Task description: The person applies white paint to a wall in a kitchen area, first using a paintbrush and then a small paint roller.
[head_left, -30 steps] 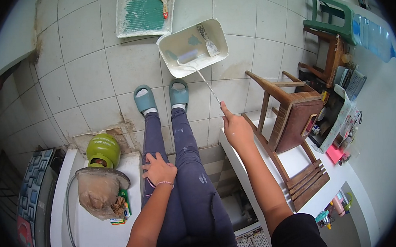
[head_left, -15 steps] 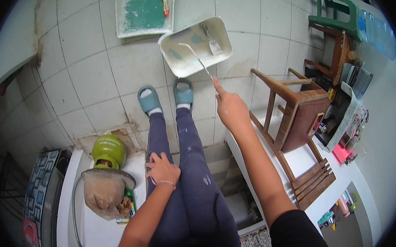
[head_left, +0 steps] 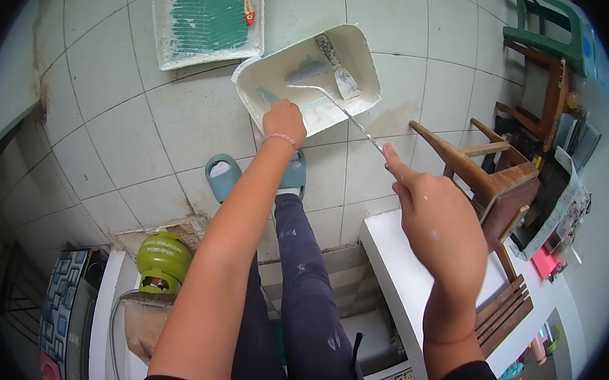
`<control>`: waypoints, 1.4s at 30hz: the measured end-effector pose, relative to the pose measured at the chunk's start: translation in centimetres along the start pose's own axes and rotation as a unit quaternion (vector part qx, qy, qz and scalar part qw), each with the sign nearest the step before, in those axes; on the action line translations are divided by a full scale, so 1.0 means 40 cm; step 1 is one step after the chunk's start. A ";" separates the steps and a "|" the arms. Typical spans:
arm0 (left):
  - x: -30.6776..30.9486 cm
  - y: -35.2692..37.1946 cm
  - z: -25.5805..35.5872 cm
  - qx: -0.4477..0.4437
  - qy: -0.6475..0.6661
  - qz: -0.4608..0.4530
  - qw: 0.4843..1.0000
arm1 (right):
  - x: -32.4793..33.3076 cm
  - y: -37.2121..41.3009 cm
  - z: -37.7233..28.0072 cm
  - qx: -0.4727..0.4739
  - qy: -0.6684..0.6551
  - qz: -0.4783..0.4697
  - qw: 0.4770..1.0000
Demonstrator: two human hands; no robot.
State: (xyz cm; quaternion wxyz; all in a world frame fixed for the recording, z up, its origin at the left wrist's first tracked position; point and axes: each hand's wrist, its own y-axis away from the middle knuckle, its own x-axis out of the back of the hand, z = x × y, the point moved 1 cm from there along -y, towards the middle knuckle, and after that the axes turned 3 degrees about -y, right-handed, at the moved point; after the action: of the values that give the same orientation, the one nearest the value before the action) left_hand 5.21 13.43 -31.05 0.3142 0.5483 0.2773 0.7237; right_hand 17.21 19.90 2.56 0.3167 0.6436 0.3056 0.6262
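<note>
My right hand (head_left: pixel 437 216) is closed around the near end of a bent wire rod (head_left: pixel 345 111), which looks like a paint roller frame, with the index finger stretched along it. The rod's bent tip reaches into a cream-white plastic tub (head_left: pixel 371 79) on the floor; no roller sleeve can be made out on it. My left hand (head_left: pixel 283 121) is closed at the tub's near left rim, fingertips hidden. Inside the tub, a paint-stained putty knife (head_left: pixel 338 67) leans on the right, and blue-green and greyish paint patches mark the inside.
A paint tray (head_left: pixel 160 41) with green paint and a paintbrush (head_left: pixel 248 3) lies beyond the tub. My slippered feet stand just in front of it. A wooden chair (head_left: pixel 484 184) lies tipped at right; a green gas cylinder (head_left: pixel 162 260) stands at left.
My left hand has left my thigh and reached forward to the tub's near rim. My right hand, with the rod, has shifted right and nearer. The view has shifted too.
</note>
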 end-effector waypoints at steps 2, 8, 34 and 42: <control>-0.061 -0.070 0.038 -0.009 -0.173 0.000 0.985 | 0.028 -0.019 -0.025 -0.019 0.024 -0.021 0.999; -0.172 -0.174 0.039 0.037 -0.239 -0.068 0.968 | 0.082 -0.082 -0.066 -0.052 0.021 -0.038 0.998; 0.067 0.429 -0.202 -0.009 0.161 0.063 0.985 | -0.381 0.135 0.176 0.044 -0.077 0.026 0.996; 0.095 0.978 -0.170 0.068 0.198 -0.183 0.961 | -0.322 0.183 0.087 -0.025 -0.036 -0.123 0.991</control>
State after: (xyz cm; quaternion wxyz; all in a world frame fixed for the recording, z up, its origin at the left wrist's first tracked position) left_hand -8.03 -9.45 -1.16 0.3421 0.3545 0.4778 0.7273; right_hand 20.30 5.15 0.41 0.4180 0.6151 0.3556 0.5661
